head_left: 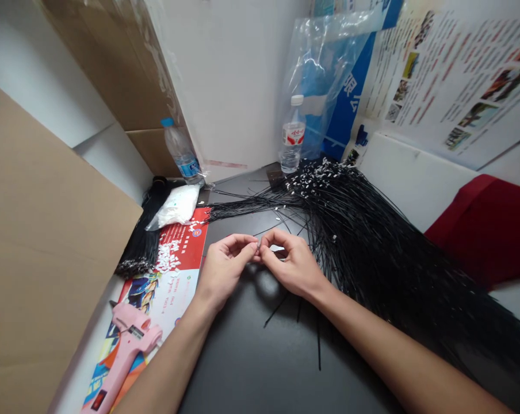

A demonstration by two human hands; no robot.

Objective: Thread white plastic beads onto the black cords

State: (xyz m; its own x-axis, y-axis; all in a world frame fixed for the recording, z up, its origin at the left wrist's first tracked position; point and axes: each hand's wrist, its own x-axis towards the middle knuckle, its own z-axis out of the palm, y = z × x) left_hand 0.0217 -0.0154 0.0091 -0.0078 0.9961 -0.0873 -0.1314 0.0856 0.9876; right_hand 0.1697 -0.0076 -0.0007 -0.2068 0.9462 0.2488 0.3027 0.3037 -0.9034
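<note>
Just beside right hand [293,265] — black strands [385,253].

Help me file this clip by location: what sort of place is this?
Probably a small handwork corner, judging by the pink glue gun, the bag of something white and the large heap of black cords with white bits at its far end.

Dark grey table [243,368] had a massive heap of black cords [385,253] down its right side, a thinner bunch [251,206] across the back, some loose strands [319,345] mid-table and a printed sheet [186,287] at left.
</note>
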